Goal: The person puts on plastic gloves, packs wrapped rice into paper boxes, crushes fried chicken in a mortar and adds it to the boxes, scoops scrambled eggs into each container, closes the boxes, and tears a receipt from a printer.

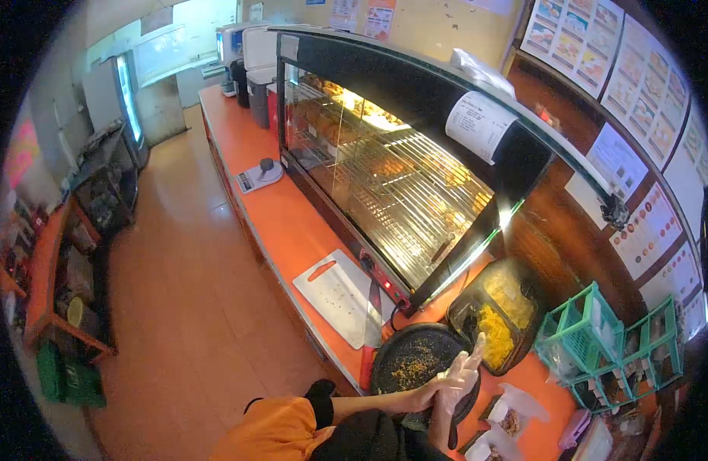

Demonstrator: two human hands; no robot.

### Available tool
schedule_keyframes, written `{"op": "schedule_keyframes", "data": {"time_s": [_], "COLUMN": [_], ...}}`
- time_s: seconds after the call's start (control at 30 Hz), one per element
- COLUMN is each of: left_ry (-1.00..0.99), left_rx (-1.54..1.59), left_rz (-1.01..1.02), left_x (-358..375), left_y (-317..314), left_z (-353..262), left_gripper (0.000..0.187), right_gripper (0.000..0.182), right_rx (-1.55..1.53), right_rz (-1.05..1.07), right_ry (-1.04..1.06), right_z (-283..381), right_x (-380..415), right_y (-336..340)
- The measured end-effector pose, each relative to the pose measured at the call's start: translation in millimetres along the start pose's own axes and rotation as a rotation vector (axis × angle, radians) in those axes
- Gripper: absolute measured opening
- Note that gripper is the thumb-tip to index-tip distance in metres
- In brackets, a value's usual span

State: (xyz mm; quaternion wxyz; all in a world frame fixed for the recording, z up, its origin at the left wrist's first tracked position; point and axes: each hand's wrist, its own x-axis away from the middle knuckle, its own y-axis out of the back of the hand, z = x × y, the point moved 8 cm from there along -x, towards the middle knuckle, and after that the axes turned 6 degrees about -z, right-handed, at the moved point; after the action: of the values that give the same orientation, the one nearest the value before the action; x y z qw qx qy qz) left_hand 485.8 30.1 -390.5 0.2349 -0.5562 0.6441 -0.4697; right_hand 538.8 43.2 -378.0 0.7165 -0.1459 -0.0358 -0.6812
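Both of my hands meet over the black stone mortar (384, 376), which holds brown crumbs of food. My right hand (449, 401) points upward with its fingers stretched out, and a thin clear plastic glove (474, 359) seems to cover it. Reaching across from the left, my left hand (431, 390) has its fingers against the right hand, closed on the glove. Part of each hand hides the other. Just beyond them, a black tray (455, 313) holds yellow shredded food (496, 336). A knife with a red handle (367, 367) lies left of the mortar.
A white cutting board (337, 296) lies on the orange counter (273, 230), before a lit glass food warmer (392, 192). Farther along is a kitchen scale (260, 177). Green baskets (584, 326) stand at the right. Open paper food boxes (515, 407) sit by my right hand.
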Motion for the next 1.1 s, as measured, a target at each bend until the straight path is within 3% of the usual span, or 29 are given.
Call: {"op": "schedule_keyframes", "data": {"time_s": [0.03,0.07,0.13,0.23,0.53,0.67,0.77,0.83,0.93,1.0,1.07,1.1], "left_ry": [-0.033,-0.028,-0.047,-0.067,-0.094,-0.123,-0.119,-0.085,0.059,0.221,0.326,0.338], "left_rx": [-0.112,-0.105,-0.061,-0.077,-0.102,-0.112,-0.134,-0.156,-0.258,-0.412,-0.612,-0.713], "left_rz": [-0.115,-0.112,-0.291,-0.422,-0.514,-0.537,-0.564,-0.535,-0.379,-0.188,0.014,0.093], "left_x": [-14,-2,24,35,23,15,20,24,31,44,56,62], "left_y": [23,6,-18,-10,7,12,16,15,9,0,-11,-11], "left_z": [15,6,-18,-20,-25,-46,-46,-44,-42,-44,-54,-65], "left_gripper": [0.073,0.073,0.074,0.072,0.065,0.061,0.059,0.058,0.056,0.054,0.053,0.052], "right_gripper": [0.048,0.048,0.049,0.051,0.056,0.057,0.054,0.054,0.060,0.060,0.055,0.055], "right_rx": [0.003,0.009,0.007,0.010,0.035,-0.081,-0.023,-0.043,0.036,0.409,0.481,0.481], "right_rz": [-0.012,-0.027,-0.059,-0.108,-0.192,-0.043,-0.001,-0.027,-0.091,-0.159,-0.347,-0.349], "right_ry": [-0.020,-0.040,-0.067,-0.104,-0.099,0.139,-0.001,-0.063,-0.154,0.487,0.561,0.558], "right_z": [-6,-13,-24,-36,-38,-18,-21,-49,-35,-13,85,73], "right_x": [3,7,13,21,25,44,13,-5,14,8,50,43], "right_y": [3,6,14,25,20,-28,-13,-2,-2,16,-31,-25]}}
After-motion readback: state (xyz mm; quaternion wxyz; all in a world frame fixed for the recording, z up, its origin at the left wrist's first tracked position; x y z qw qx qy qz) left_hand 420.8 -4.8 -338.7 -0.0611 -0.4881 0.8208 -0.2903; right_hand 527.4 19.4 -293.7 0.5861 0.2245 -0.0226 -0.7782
